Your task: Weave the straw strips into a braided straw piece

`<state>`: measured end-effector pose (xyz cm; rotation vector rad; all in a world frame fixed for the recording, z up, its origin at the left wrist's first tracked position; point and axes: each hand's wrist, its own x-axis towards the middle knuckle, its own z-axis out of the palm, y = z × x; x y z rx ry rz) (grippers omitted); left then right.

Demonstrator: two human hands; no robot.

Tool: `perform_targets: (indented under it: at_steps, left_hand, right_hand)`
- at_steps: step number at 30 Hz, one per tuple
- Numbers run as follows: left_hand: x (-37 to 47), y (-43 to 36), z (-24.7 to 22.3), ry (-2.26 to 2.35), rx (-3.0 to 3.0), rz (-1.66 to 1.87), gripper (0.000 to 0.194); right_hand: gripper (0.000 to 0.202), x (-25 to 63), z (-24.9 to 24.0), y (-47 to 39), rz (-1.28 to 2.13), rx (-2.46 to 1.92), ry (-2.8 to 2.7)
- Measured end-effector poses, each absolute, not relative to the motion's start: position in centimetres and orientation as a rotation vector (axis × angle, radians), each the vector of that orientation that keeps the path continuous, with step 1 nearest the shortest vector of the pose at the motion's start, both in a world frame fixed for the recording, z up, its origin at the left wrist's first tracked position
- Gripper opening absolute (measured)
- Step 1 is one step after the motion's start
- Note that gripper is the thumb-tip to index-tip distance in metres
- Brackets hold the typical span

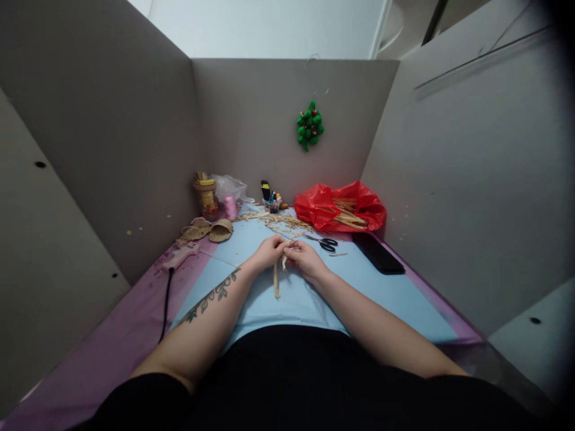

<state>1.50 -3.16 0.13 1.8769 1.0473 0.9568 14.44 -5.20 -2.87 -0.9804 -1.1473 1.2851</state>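
Close together over the light blue sheet (359,299), my two hands pinch pale dry straw. My left hand (270,249) is closed on a straw strip (276,281) whose lower end hangs toward the sheet. The fingers of my right hand (303,257) are closed on a shorter, curled piece of straw (284,261) right beside it. My fingertips nearly touch and hide the upper part of the straw. Black-handled scissors (327,243) lie just beyond my right hand. Loose straw scraps (285,223) are scattered beyond both hands.
A red plastic bag (314,206) of straw stands back right, near a black phone-like object (378,253). At left lie a glue gun (182,256) with a cord and woven pieces (220,230). Behind are pink thread (230,207), a cup (208,199) and a pen holder (272,203). Grey panels enclose the table.
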Motion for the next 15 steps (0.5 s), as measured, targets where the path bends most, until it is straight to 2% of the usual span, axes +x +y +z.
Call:
perform_targets:
  at_steps: [7,15]
  left_hand:
    - [1.4,-3.0,0.1,1.028,1.95,1.003,0.017]
    - [1.4,-2.9,-0.1,0.996,1.916,0.961,0.024]
  right_hand:
    - [0.035,14.6,-2.3,-5.5,1.514,-0.964,-1.015]
    - [0.021,14.7,-1.7,-5.6,1.617,-0.952,-0.943]
